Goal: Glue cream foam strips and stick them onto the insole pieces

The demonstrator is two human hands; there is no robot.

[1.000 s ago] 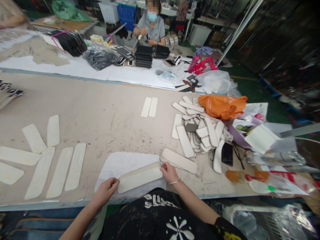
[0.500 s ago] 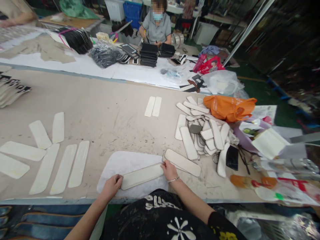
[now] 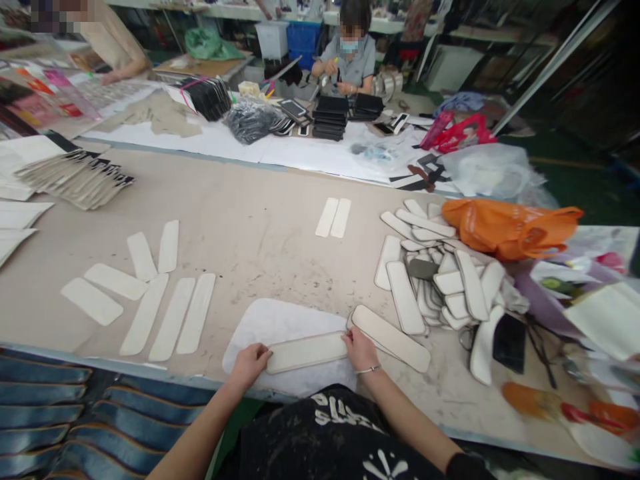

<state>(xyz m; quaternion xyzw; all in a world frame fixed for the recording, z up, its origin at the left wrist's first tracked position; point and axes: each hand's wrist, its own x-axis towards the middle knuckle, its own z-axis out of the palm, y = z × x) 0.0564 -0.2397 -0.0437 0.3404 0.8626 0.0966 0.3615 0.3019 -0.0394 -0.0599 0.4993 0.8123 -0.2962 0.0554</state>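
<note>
A long cream strip with rounded ends (image 3: 306, 351) lies on a white pad (image 3: 280, 325) at the table's near edge. My left hand (image 3: 249, 364) grips its left end with curled fingers. My right hand (image 3: 361, 349), a thin bracelet on the wrist, pinches its right end. Just right of that hand lies a second strip of the same kind (image 3: 391, 337), slanted on the table.
A heap of several cream strips (image 3: 436, 275) lies right of centre, beside an orange bag (image 3: 507, 229) and a black pouch (image 3: 509, 342). More strips (image 3: 160, 307) are laid out at left; two (image 3: 334, 217) lie mid-table. A seated person (image 3: 349, 57) works at the far bench.
The view has swung left and up, so the table shifts right in the picture. Both hands keep hold of the strip's ends; it now lies flatter on the pad.
</note>
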